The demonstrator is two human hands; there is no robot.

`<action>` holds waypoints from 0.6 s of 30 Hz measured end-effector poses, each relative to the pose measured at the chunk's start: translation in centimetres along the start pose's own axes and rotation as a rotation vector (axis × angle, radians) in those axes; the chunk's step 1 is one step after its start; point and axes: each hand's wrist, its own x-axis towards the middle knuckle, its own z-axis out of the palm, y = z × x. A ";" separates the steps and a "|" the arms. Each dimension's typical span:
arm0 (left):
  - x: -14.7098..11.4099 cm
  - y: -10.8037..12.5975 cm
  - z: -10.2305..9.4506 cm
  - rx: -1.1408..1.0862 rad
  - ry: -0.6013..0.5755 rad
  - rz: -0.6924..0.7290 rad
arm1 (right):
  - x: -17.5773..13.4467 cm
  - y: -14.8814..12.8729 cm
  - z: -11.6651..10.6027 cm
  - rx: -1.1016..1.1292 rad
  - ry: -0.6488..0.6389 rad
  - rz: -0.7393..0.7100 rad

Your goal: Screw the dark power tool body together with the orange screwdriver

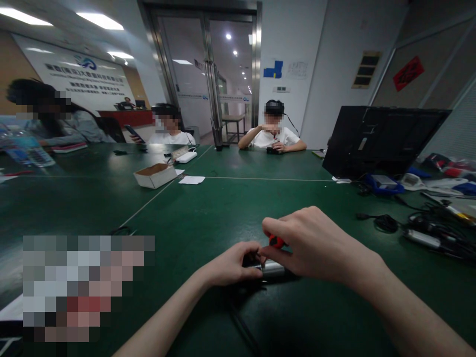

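A silver metal cylinder with a black end lies low over the green table in front of me. My left hand closes around its black end, thumb along the near side. Pinched between the thumb and fingers of my right hand is a red-and-black handle, apparently a small screwdriver, held just above the cylinder. Its tip is hidden behind my fingers. A dark cable runs from under the cylinder toward me.
On the green table stand an open cardboard box and a white paper. At right are a black monitor, tangled black cables and another silver cylinder. Several people sit around, one opposite. Bottles stand left.
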 end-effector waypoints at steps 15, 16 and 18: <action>0.0 -0.3 0.0 -0.024 -0.008 -0.014 | 0.0 -0.1 0.1 0.025 0.001 0.007; 0.0 -0.2 0.0 -0.019 -0.006 -0.019 | 0.0 -0.2 0.2 0.026 0.009 0.004; 0.0 0.0 0.0 -0.001 0.006 -0.031 | 0.2 -0.2 0.4 0.021 0.021 -0.004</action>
